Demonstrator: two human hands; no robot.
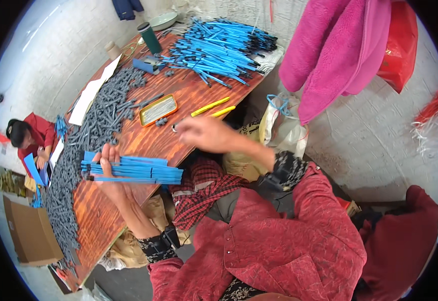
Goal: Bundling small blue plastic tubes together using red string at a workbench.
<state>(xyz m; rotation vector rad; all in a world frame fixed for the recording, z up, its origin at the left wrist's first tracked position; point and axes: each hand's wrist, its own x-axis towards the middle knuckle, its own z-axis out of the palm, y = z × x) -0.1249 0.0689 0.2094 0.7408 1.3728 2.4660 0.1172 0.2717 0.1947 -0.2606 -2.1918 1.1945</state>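
Note:
My left hand [111, 173] is closed round a bundle of thin blue rods [148, 170] with dark ends, held level above the table's near edge. My right hand [206, 134] hangs over the same edge, to the right of the bundle. Its fingers are smeared by motion, with a ring-like band near the fingertips. Just beyond it lies a tool with two yellow handles [211, 106]. A small orange-rimmed tray [142, 118] of thin, pale pin-like pieces sits farther left. Along the table's left side spreads a long heap of small grey plastic parts [96, 108].
A big pile of blue rods [214, 47] covers the far end of the wooden table [189, 93]. Nearby stand a green tumbler [149, 38] and a bowl [163, 21]. Pink cloth [324, 45] hangs at right. Another person [35, 133] works at far left, above a cardboard box [30, 233].

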